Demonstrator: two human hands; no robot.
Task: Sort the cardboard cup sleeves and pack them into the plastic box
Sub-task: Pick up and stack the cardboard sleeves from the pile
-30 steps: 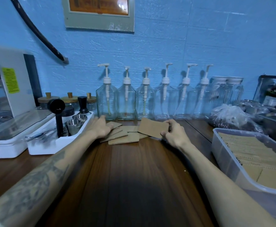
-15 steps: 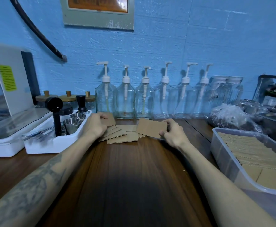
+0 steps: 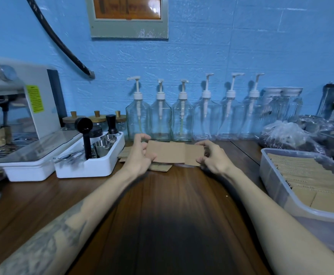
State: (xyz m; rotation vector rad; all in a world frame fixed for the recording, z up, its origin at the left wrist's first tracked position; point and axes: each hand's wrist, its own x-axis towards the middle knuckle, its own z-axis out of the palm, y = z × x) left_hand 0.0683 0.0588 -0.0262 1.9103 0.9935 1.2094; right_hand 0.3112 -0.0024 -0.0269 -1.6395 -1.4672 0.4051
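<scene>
No text can be read anywhere in the view. A yellow-green label (image 3: 35, 99) is stuck on the side of the white coffee machine (image 3: 19, 100) at the far left, and dark lines of print are seen on it, but they are too small and blurred to be made out. A framed orange sign (image 3: 127, 7) is hung on the blue wall at the top, and its dark markings are likewise too blurred to be read.

Dim, bluish cast, wide-angle edge distortion
</scene>
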